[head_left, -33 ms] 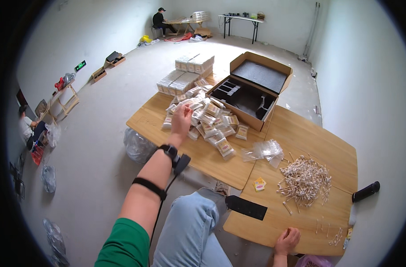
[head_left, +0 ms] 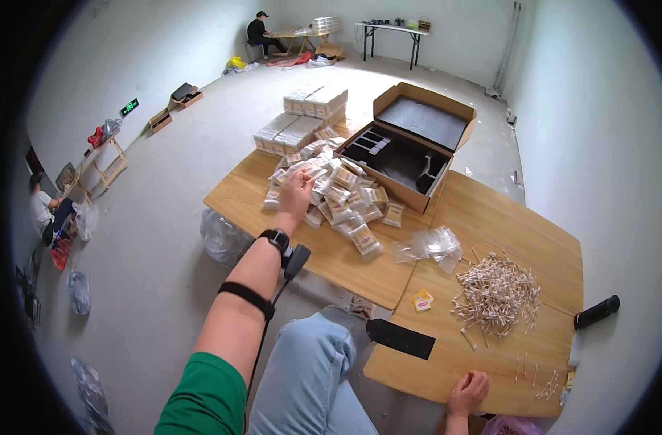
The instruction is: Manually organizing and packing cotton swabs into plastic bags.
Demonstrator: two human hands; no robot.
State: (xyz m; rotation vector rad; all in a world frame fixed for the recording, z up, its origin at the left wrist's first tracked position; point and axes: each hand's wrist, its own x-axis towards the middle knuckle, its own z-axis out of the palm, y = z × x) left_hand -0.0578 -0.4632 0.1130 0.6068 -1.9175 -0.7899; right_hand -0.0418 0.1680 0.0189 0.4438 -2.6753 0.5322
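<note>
My left hand [head_left: 296, 194] reaches over the left table to the heap of small clear packets of cotton swabs [head_left: 339, 206]. Its fingers are closed at a packet of cotton swabs [head_left: 302, 170] on the near-left side of the heap. My right hand [head_left: 469, 394] rests on the near edge of the right table, fingers curled, nothing seen in them. Beyond it lies a pile of loose cotton swabs [head_left: 498, 296]. Small yellow-and-white cards [head_left: 422, 300] lie left of that pile, and empty clear bags [head_left: 436, 246] lie farther back.
Stacked packet bundles [head_left: 313, 104] stand behind the heap, beside an open cardboard box [head_left: 397, 181] with black lining. A black strip [head_left: 402, 338] juts past the table edge. A black cylinder [head_left: 596, 312] is at the right edge. Two people sit at other tables at left and far back.
</note>
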